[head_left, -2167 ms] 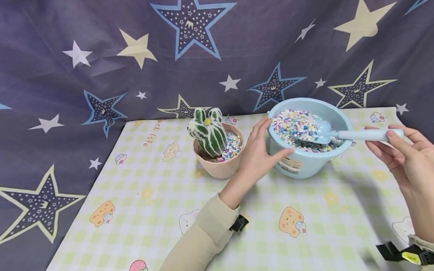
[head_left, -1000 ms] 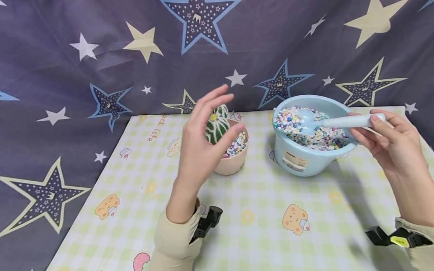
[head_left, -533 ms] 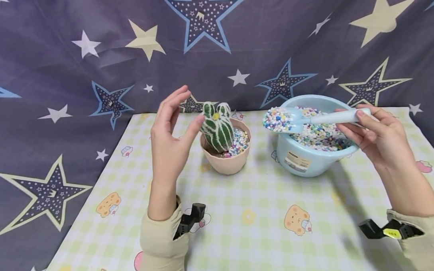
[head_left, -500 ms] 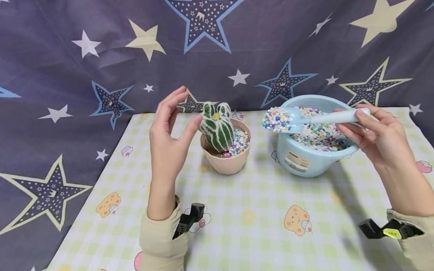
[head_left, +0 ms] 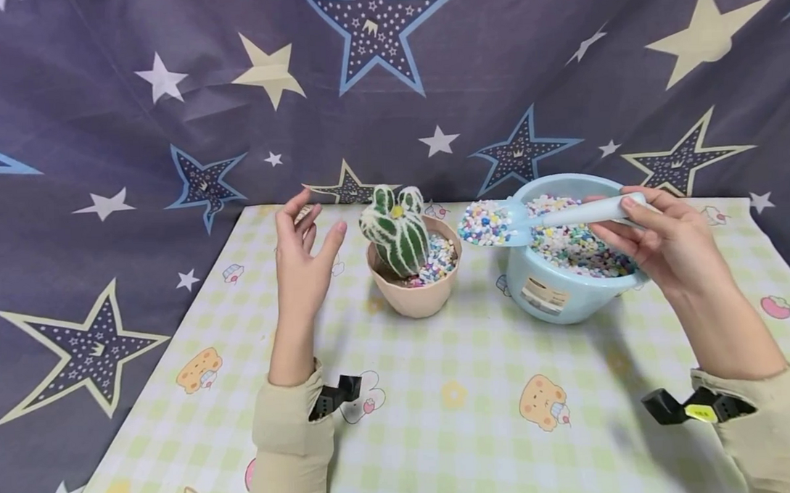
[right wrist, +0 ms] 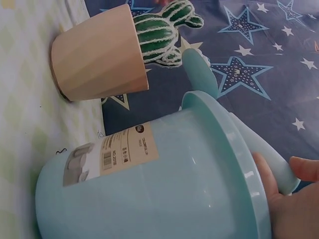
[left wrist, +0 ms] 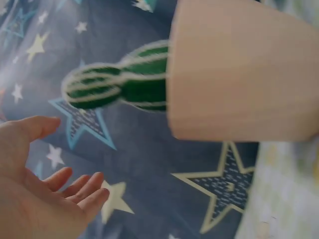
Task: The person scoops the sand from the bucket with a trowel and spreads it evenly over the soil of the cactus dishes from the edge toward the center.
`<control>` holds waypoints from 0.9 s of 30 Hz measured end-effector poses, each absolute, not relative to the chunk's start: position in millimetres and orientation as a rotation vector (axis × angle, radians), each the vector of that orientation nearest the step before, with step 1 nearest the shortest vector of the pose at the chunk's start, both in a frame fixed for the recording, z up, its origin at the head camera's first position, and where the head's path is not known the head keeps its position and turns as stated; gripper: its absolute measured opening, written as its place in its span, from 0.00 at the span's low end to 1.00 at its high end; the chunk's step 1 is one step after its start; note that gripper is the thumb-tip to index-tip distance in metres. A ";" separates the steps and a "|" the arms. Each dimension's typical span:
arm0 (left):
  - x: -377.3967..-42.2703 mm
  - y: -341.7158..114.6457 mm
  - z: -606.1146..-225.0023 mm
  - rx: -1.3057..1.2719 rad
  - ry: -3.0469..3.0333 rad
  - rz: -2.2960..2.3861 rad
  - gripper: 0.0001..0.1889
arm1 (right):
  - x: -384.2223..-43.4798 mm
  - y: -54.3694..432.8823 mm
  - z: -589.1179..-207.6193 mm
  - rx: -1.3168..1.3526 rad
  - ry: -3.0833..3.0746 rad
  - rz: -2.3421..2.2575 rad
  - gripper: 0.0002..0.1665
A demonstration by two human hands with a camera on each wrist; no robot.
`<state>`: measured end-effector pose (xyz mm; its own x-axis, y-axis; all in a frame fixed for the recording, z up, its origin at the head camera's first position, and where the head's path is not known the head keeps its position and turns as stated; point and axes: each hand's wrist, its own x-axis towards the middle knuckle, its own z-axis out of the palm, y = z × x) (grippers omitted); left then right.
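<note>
My right hand pinches the handle of a light blue hand trowel. Its blade carries a heap of multicoloured pebbles and sticks out past the left rim of a light blue bucket. More pebbles lie inside the bucket. To the left, a green cactus with white fuzzy stripes stands in a peach flowerpot, with some pebbles on the soil at its right side. My left hand is raised left of the cactus, fingers relaxed and apart from it, holding nothing; the left wrist view shows the hand beside the cactus.
A checked cloth with cartoon prints covers the table. Behind it hangs a dark curtain with stars. Pot and bucket stand a short gap apart near the back edge. A label is on the bucket's side.
The left hand has let go of the bucket's rim and moved left, past the cactus. The right hand has lifted the loaded trowel from the bucket and carried it left toward the flowerpot.
</note>
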<state>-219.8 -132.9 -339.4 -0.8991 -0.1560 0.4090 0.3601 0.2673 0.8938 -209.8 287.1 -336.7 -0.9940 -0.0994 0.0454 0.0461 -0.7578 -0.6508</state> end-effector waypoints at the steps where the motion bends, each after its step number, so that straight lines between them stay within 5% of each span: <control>1: -222.1 -134.6 -343.2 -0.164 -2.166 -1.670 0.32 | -210.3 286.3 -336.8 -0.116 1.072 -2.861 0.11; 12: -240.4 -147.1 -369.7 -0.356 -2.844 -1.580 0.43 | -217.2 276.0 -337.9 -0.131 1.140 -2.768 0.10; 27: -256.7 -136.0 -380.8 -0.608 -2.935 -1.674 0.58 | -220.2 265.1 -333.5 -0.115 1.204 -2.720 0.07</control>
